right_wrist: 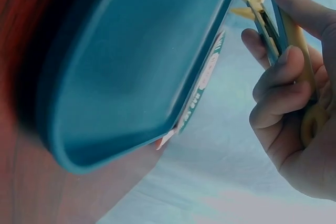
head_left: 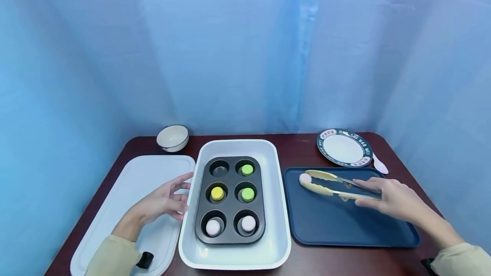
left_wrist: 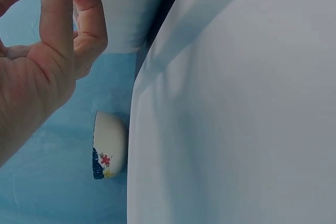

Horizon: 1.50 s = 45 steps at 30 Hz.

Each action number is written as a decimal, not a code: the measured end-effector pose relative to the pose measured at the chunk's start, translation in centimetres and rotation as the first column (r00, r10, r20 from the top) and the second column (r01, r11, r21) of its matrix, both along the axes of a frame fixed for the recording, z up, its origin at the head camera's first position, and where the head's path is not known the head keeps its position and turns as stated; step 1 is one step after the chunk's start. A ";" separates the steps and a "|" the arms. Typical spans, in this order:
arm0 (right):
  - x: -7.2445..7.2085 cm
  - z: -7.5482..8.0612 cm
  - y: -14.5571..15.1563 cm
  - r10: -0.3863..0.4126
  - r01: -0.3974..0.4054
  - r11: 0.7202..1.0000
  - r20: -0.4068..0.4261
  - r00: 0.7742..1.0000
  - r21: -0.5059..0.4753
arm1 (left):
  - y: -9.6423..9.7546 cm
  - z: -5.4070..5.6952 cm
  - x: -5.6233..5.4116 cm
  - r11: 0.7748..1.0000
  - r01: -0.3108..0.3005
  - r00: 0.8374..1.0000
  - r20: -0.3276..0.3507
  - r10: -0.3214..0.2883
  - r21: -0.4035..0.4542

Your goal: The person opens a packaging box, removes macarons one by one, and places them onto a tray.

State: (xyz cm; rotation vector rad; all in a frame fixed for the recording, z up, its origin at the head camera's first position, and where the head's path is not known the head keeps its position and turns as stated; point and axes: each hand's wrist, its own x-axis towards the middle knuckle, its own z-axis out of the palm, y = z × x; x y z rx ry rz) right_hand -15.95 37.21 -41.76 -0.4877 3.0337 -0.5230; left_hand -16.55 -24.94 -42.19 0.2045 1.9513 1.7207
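Note:
My right hand [head_left: 395, 197] grips yellow-tipped tongs [head_left: 326, 190] over the dark blue tray [head_left: 345, 229]. Between the tong tips is a pale pink macaron [head_left: 305, 178] at the tray's far left; whether they press on it is hard to tell. My left hand [head_left: 165, 201] has its fingers loosely bent beside the left rim of the white basin [head_left: 234, 259], with fingertips at the rim. In that basin sits a dark muffin pan [head_left: 232, 201]. Its cups hold green macarons [head_left: 247, 170], a yellow macaron [head_left: 217, 194] and pale pink macarons [head_left: 213, 227]; the far-left cup is bare.
Under my left forearm lies a white tray [head_left: 142, 178]. A small white bowl [head_left: 172, 138] stands behind it, its flower print [left_wrist: 105, 159] showing in the left wrist view. At the back right are a green-rimmed plate [head_left: 343, 148] and a white spoon [head_left: 379, 165].

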 end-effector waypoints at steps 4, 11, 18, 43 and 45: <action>0.3 -0.5 1.1 -0.020 0.020 0.999 0.031 0.999 -0.028 | 0.7 -0.1 -0.6 1.000 0.017 1.000 0.001 -0.017 0.006; 0.1 -1.0 1.4 -0.001 0.003 0.999 0.038 0.999 -0.049 | 0.7 0.0 -0.4 0.999 0.024 1.000 -0.005 -0.024 0.023; -0.7 -1.0 0.6 0.010 -0.008 0.998 0.029 1.000 -0.055 | -0.3 -0.1 0.4 0.999 0.003 1.000 0.005 -0.003 0.036; -1.3 3.7 -1.6 0.089 -0.109 0.988 -0.174 0.981 -0.110 | -0.1 -0.1 -0.1 0.998 0.016 1.000 0.012 -0.017 0.059; -1.8 4.5 -2.6 0.125 -0.145 0.985 -0.188 0.974 -0.095 | -0.2 -0.1 -0.1 0.998 0.018 1.000 0.013 -0.018 0.062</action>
